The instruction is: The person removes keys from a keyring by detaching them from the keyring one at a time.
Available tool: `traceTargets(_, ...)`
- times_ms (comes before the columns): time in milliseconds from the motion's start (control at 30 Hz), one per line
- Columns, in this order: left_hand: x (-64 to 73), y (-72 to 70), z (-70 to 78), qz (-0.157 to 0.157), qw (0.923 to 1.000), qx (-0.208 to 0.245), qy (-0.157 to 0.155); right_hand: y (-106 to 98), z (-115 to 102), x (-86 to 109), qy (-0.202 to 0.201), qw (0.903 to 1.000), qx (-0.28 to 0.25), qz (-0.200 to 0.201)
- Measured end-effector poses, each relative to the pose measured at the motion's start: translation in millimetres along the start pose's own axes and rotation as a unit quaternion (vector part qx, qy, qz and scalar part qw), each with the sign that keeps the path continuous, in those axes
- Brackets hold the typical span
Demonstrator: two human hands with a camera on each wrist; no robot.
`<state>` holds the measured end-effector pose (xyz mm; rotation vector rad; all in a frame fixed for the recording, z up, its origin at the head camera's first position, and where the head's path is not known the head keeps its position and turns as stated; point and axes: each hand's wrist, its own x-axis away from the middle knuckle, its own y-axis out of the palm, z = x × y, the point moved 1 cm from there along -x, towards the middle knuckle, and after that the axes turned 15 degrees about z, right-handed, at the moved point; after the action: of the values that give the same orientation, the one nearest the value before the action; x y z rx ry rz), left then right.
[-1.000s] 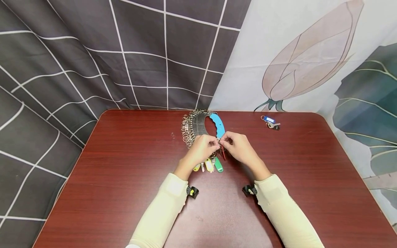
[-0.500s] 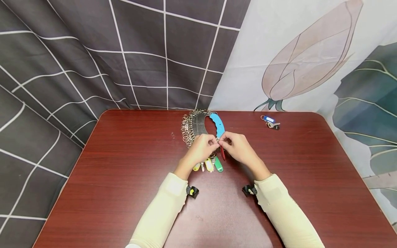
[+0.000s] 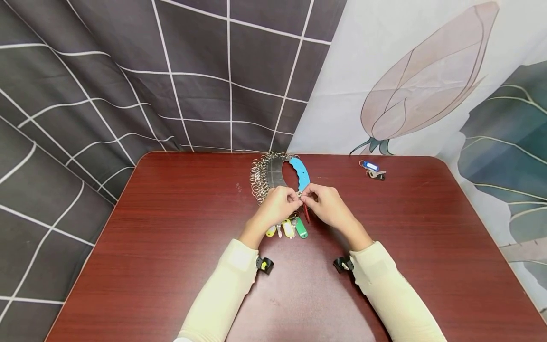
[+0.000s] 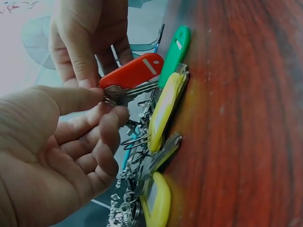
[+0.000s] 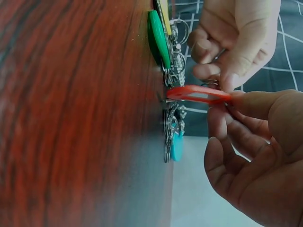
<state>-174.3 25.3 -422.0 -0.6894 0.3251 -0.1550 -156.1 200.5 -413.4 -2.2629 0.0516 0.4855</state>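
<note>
On the counter [image 3: 171,247], the person's left grip [image 3: 279,202] is pinching the ring end of some silver keys [image 4: 122,93], just nearer the person than the blue handle [image 3: 300,173]. The right grip [image 3: 330,203] is pinching the red tag [image 5: 196,93], which is also sitting just nearer than the blue handle. Beyond these, still nearer the person than the blue handle, a green tag [image 3: 301,228] and yellow tags [image 3: 288,228] are lying. Left of the blue handle, a ring-fringed grey plate [image 3: 275,173] is curving; well right of it, a blue tag [image 3: 370,166] is lying.
</note>
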Motion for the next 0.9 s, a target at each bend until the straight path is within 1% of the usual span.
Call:
traceTargets(100, -0.1, 0.8, 0.2, 0.003, 0.9999, 0.009, -0.006, 0.1, 0.4, 0.2, -0.002, 1.0000, 0.003, 0.005)
traceTargets(200, -0.1, 0.3, 0.4, 0.005, 0.9998, 0.018, -0.003, 0.1, 1.6, 0.1, 0.004, 0.9999, 0.009, 0.009)
traceTargets(367, 0.0, -0.9, 0.0, -0.008, 0.9997, 0.023, -0.001, 0.0, 2.6, -0.6, 0.013, 0.9996, 0.022, 0.012)
traceTargets(433, 0.3, -1.0, -0.4, -0.011, 0.9997, 0.020, -0.005, -0.1, 1.7, -0.4, 0.009, 0.9997, 0.020, 0.010)
traceTargets(567, 1.2, -0.3, -0.4, -0.004, 0.9999, 0.009, -0.014, 0.3, 0.1, 0.3, -0.007, 0.9999, 0.009, 0.003)
traceTargets(700, 1.2, 0.3, 0.8, 0.001, 0.9998, 0.010, -0.020, 0.2, -0.7, 1.0, -0.016, 0.9999, 0.006, 0.004)
traceTargets(900, 0.6, 0.3, 1.8, 0.005, 0.9997, 0.022, -0.012, -1.2, -1.1, 1.0, -0.011, 0.9997, 0.018, 0.012)
